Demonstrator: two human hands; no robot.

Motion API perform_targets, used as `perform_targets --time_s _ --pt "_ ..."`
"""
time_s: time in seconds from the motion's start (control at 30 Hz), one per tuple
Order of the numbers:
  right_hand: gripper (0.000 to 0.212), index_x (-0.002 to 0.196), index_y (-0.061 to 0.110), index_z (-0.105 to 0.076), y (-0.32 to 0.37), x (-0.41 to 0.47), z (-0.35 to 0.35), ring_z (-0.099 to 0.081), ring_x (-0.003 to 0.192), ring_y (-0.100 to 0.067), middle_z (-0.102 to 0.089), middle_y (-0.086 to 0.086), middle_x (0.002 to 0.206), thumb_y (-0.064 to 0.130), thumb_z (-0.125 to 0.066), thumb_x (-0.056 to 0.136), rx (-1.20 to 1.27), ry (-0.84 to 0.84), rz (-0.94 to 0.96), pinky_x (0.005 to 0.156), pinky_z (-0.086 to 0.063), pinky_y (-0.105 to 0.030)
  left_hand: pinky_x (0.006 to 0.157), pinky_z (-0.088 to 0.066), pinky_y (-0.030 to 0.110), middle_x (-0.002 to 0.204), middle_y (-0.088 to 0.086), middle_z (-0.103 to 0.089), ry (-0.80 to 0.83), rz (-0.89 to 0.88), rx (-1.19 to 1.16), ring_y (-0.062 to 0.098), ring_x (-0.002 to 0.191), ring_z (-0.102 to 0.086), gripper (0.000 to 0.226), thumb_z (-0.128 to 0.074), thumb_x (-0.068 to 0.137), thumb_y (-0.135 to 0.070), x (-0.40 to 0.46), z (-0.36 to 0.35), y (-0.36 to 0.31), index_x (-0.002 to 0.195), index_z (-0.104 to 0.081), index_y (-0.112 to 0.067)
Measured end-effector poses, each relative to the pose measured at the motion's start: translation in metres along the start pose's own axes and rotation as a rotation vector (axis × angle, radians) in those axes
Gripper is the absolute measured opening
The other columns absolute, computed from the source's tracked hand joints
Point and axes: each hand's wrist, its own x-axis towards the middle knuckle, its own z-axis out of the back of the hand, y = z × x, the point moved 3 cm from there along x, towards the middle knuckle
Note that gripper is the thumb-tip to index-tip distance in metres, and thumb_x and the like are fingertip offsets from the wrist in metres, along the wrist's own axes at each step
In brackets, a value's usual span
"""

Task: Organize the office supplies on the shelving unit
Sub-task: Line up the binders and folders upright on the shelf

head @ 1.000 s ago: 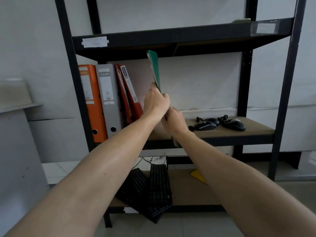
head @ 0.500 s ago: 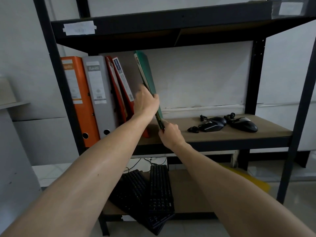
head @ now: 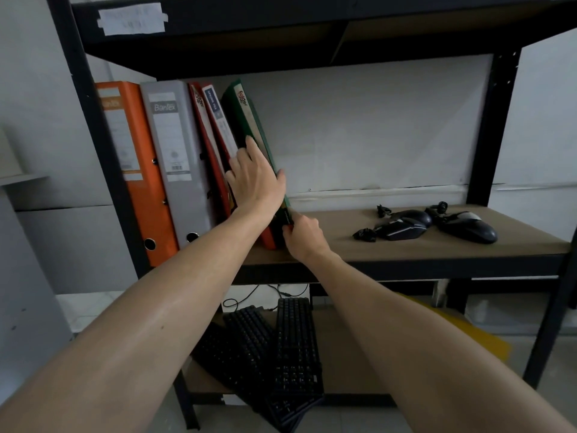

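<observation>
On the shelf, green folder stands on end, leaning left.

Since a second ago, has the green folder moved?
Yes. The green folder went left and down onto the shelf, now leaning against the red folders.
</observation>
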Motion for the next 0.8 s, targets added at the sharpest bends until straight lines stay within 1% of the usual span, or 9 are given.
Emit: perform_targets --time_s 0.13,0.23,0.4,0.5,0.57,0.67,0.8 --pt "0.05 0.15 0.02 -0.041 0.001 0.009 -0.008 -0.057 0.108 -0.037 -0.061 -0.018 0.119 0.021 -0.048 0.101 0.02 0.008 0.004 0.091 -0.048 -0.042 0.107 -0.034 0.044 0.156 0.011 -0.027 -0.06 -0.05 0.079 0.029 0.137 -0.033 0.095 -0.067 0.088 -0.042 0.002 -0.004 0.002 0.158 -0.009 -0.012" --pt "0.045 0.146 0.018 -0.046 0.002 0.013 -0.012 -0.058 0.109 -0.037 -0.062 -0.018 0.118 0.019 -0.048 0.101 0.054 0.007 0.001 0.091 -0.048 -0.041 0.106 -0.034 0.044 0.16 0.008 -0.021 -0.062 -0.088 0.136 0.029 0.14 -0.028 0.089 -0.065 0.088 -0.038 0.004 -0.005 0.004 0.157 -0.015 -0.013" --pt "0.036 0.137 0.011 -0.051 0.004 0.02 -0.015 -0.058 0.11 -0.036 -0.06 -0.017 0.12 0.016 -0.047 0.102 0.12 0.029 -0.03 0.089 -0.047 -0.037 0.106 -0.032 0.047 0.16 0.007 -0.02 -0.047 -0.121 0.172 0.029 0.141 -0.026 0.082 -0.063 0.086 -0.033 0.007 -0.008 0.007 0.154 -0.022 -0.016" --pt "0.031 0.132 0.008 -0.052 0.005 0.025 -0.018 -0.055 0.114 -0.035 -0.06 -0.018 0.122 0.015 -0.046 0.102 0.138 0.061 -0.05 0.086 -0.041 -0.033 0.108 -0.031 0.048 0.159 0.008 -0.021 -0.043 -0.127 0.166 0.03 0.142 -0.024 0.08 -0.062 0.086 -0.033 0.007 -0.008 0.006 0.154 -0.023 -0.019" --pt "0.035 0.135 0.009 -0.05 0.007 0.026 -0.018 -0.054 0.118 -0.034 -0.059 -0.017 0.126 0.015 -0.045 0.102 0.146 0.078 -0.065 0.089 -0.041 -0.033 0.109 -0.03 0.048 0.158 0.009 -0.021 -0.026 -0.118 0.164 0.03 0.143 -0.022 0.081 -0.062 0.086 -0.034 0.006 -0.009 0.005 0.154 -0.022 -0.02" --pt "0.05 0.148 0.012 -0.038 0.008 0.023 -0.016 -0.051 0.123 -0.035 -0.055 -0.017 0.134 0.017 -0.044 0.099 0.145 0.116 -0.093 0.1 -0.042 -0.04 0.11 -0.03 0.049 0.158 0.01 -0.021 -0.01 -0.117 0.168 0.031 0.143 -0.022 0.08 -0.061 0.086 -0.035 0.005 -0.009 0.006 0.154 -0.022 -0.02" --pt "0.054 0.151 0.013 -0.034 0.006 0.016 -0.005 -0.051 0.123 -0.036 -0.054 -0.018 0.135 0.019 -0.047 0.098 0.139 0.108 -0.091 0.103 -0.043 -0.042 0.11 -0.03 0.048 0.157 0.011 -0.023 -0.012 -0.118 0.159 0.031 0.142 -0.024 0.078 -0.06 0.087 -0.036 0.003 -0.001 0.005 0.154 -0.023 -0.019"
